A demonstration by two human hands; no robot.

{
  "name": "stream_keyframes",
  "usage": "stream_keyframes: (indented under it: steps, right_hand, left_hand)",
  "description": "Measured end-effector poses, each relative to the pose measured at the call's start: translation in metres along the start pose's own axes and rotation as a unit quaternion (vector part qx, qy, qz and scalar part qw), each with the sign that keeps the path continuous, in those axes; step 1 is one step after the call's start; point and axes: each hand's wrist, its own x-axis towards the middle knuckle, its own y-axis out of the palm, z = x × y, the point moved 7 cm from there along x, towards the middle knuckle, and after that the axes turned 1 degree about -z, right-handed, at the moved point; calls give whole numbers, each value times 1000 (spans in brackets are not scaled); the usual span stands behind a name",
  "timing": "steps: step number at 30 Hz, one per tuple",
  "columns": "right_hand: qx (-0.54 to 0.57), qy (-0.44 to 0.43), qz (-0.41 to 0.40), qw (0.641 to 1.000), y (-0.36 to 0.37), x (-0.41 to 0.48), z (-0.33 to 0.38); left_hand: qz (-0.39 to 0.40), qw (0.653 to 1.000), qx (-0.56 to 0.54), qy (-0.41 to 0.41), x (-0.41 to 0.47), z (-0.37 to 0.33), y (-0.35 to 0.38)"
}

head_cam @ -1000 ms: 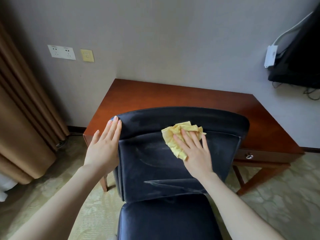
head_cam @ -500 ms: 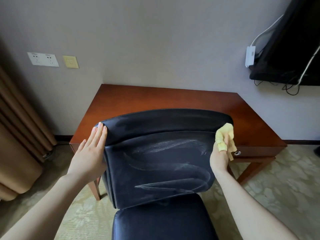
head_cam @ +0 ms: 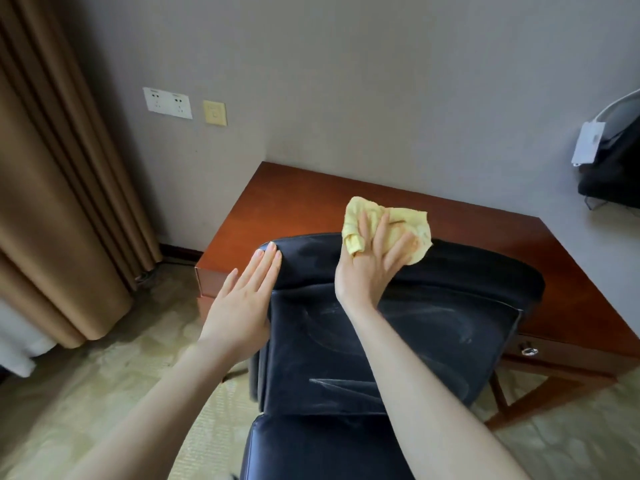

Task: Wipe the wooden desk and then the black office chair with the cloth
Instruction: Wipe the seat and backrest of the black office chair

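Stage: judged well into the second half, with the cloth (head_cam: 410, 224) at work on the black office chair (head_cam: 433, 327), not the wooden desk (head_cam: 311, 199).
Cloth: yellow and crumpled, it lay on the top edge of the backrest, just above the middle of the frame.
Right hand (head_cam: 372, 268): its fingers were straight and spread, pressing the cloth down; a fold covered one finger, and the thumb could not be made out.
Left hand (head_cam: 242, 299): it lay flat with fingers straight and together against the backrest's left edge, apparently steadying it.
Done: pale curved smears across the backrest's face suggested it had been wiped; the desk top looked bare and glossy.
Left: probably the rest of the top rail and the seat (head_cam: 329, 452) at the bottom of the frame.
Writing: none was readable; the wall sockets (head_cam: 168, 102) at upper left and the white tag (head_cam: 588, 143) at the right edge were too blurred.
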Motion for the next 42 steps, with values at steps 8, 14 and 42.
stream_keyframes:
  steps: [8, 14, 42]
  right_hand:
    - [-134, -249, 25, 959, 32, -34, 58]
    - [-179, -408, 38, 894, 30, -49, 56]
    - [-264, -553, 31, 790, 25, -66, 39]
  left_hand:
    - [-12, 999, -28, -40, -18, 15, 13]
    - [-3, 990, -80, -114, -42, 27, 20]
    - [24, 963, -198, -183, -98, 35, 40]
